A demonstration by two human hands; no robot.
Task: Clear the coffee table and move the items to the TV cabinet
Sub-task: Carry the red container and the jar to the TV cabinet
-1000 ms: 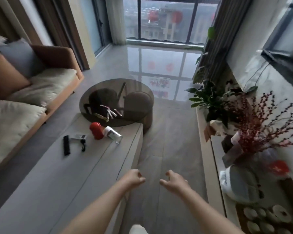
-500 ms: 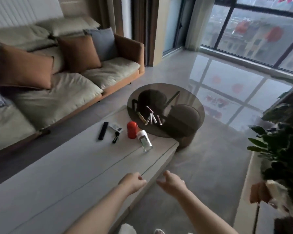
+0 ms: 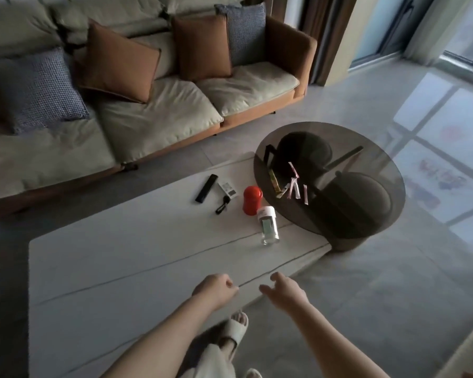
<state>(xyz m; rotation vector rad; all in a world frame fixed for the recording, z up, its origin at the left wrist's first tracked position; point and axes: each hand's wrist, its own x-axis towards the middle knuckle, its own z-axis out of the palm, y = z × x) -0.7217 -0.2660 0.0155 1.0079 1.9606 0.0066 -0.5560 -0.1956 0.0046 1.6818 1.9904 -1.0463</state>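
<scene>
Both hands, left (image 3: 215, 291) and right (image 3: 284, 294), are hanging loosely curled and grasping nothing above the bench's (image 3: 120, 255) near edge, while the red container (image 3: 252, 196), clear bottle (image 3: 268, 225) and black remote (image 3: 206, 188) are lying at its far end.

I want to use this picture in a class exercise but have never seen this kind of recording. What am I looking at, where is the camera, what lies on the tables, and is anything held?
There is no machine here. A person wears a camera on the head, looking forward and down, so the two bare arms reach in from below. The left hand is loosely curled and the right hand relaxed; neither has a grip on anything. On the pale coffee table lie a black remote, a small white card, a small black item, a red container and a clear bottle on its side. On the round glass table lie several sachets. A sofa stands behind.
</scene>
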